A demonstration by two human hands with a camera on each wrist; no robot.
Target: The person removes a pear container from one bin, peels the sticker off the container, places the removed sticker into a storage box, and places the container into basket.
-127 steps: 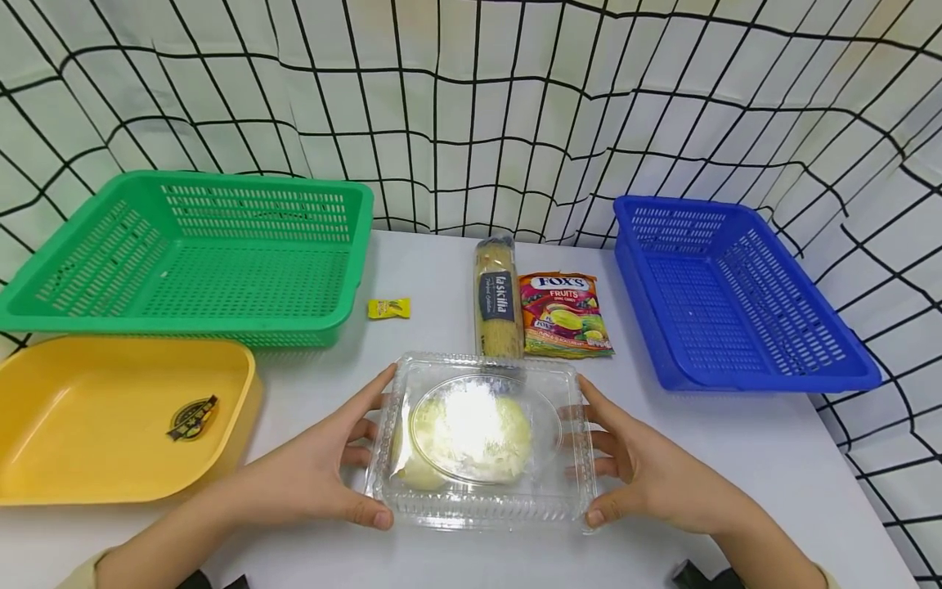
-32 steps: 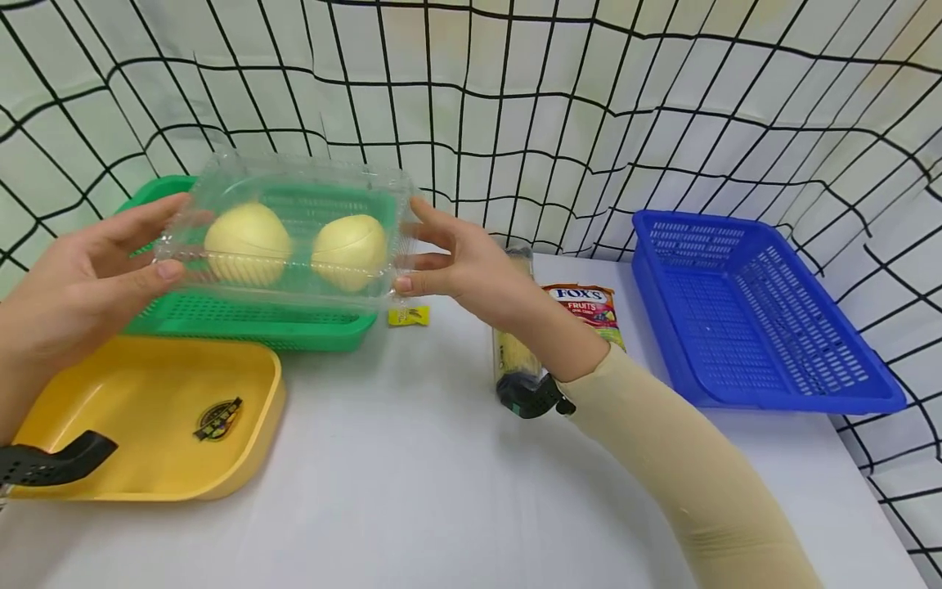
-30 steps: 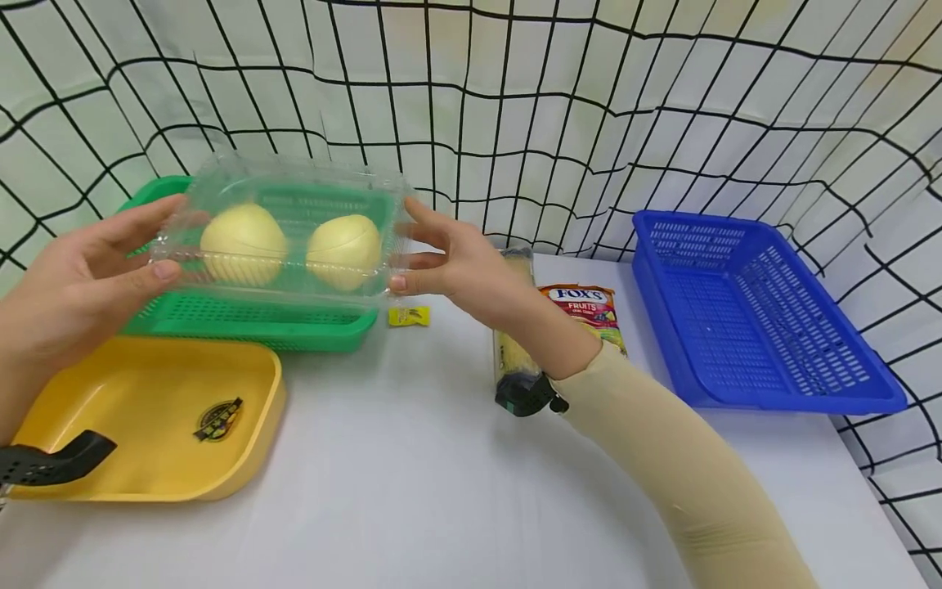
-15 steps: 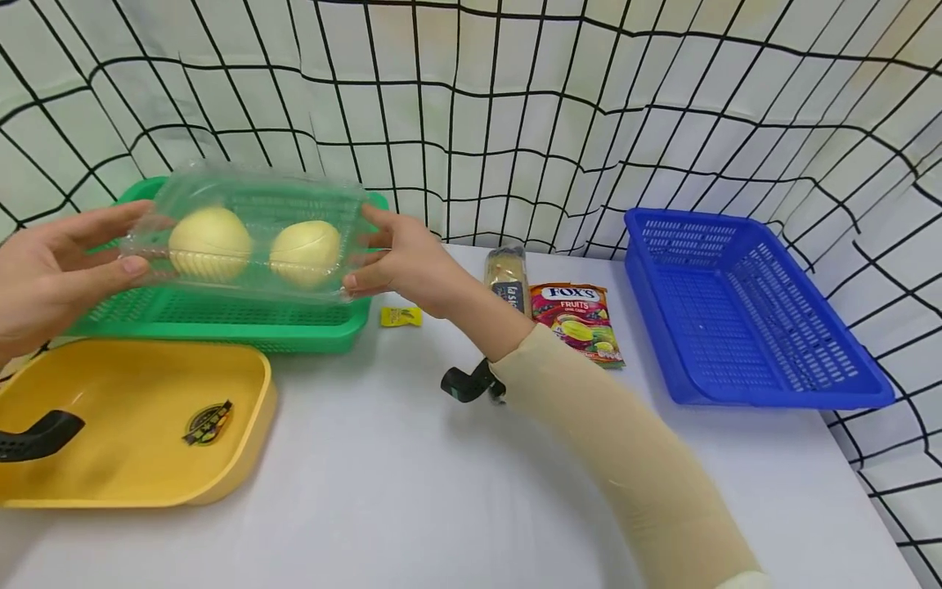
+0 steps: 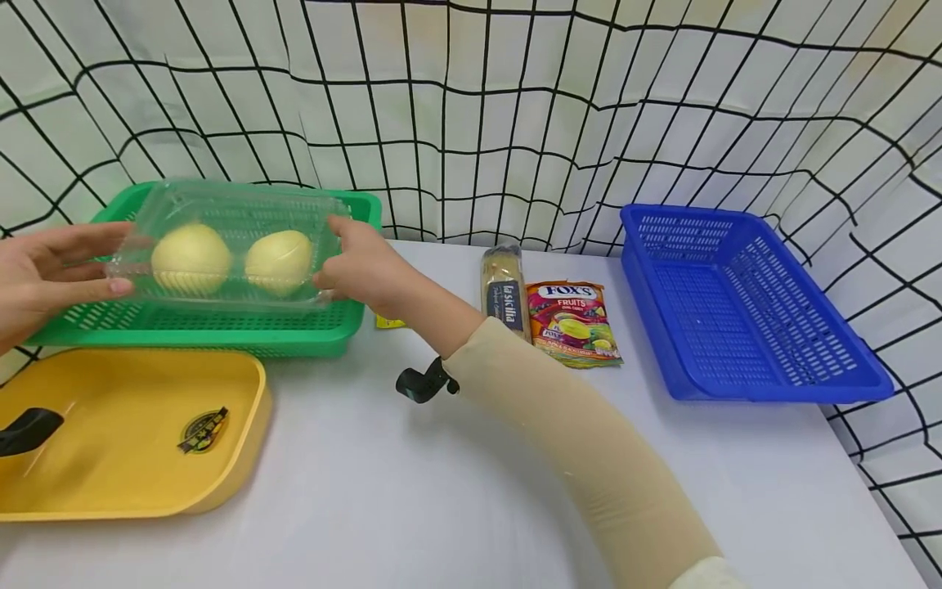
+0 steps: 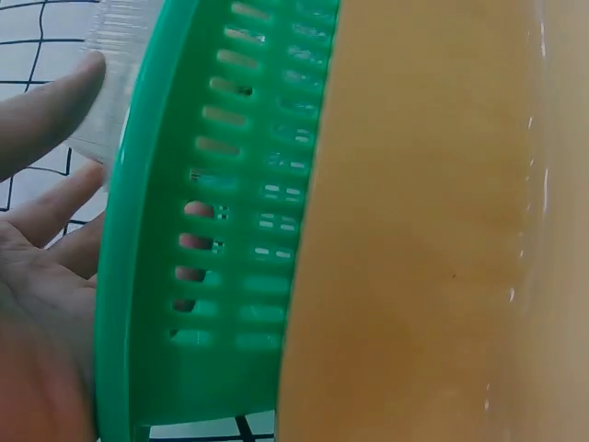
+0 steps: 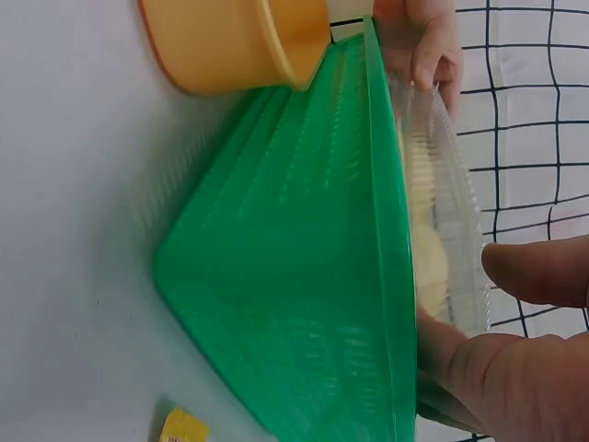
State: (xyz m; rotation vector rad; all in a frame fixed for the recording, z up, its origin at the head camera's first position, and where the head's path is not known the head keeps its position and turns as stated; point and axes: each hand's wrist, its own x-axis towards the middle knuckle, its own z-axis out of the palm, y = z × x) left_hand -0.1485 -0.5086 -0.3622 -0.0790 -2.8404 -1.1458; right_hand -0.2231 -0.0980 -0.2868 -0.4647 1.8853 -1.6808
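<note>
A clear plastic clamshell box (image 5: 234, 204) holds two pale yellow, rounded items (image 5: 191, 258), whose kind I cannot tell. It is over the green basket (image 5: 243, 337), tilted and partly down behind the front rim. My left hand (image 5: 47, 274) grips the left end, thumb at the front and fingers behind. At the other end my right hand (image 5: 366, 266) grips the box between thumb and fingers. In the right wrist view, the basket's rim hides the lower part of the box (image 7: 456, 203). The left wrist view shows the left hand (image 6: 41, 276) partly behind the basket wall.
A yellow tray (image 5: 253, 433) with a dark-labelled packet (image 5: 202, 431) sits in front of the basket. To the right lie a pasta pack (image 5: 504, 294), a FOX'S candy bag (image 5: 572, 323) and a blue basket (image 5: 758, 393). Black wire mesh (image 5: 471, 82) rises behind. A small yellow packet (image 5: 388, 321) is partly hidden.
Both hands have carried the clamshell box from the table's middle, in front of the pasta, leftward and back to the green basket. In the last half second it sank lower and moved left.
</note>
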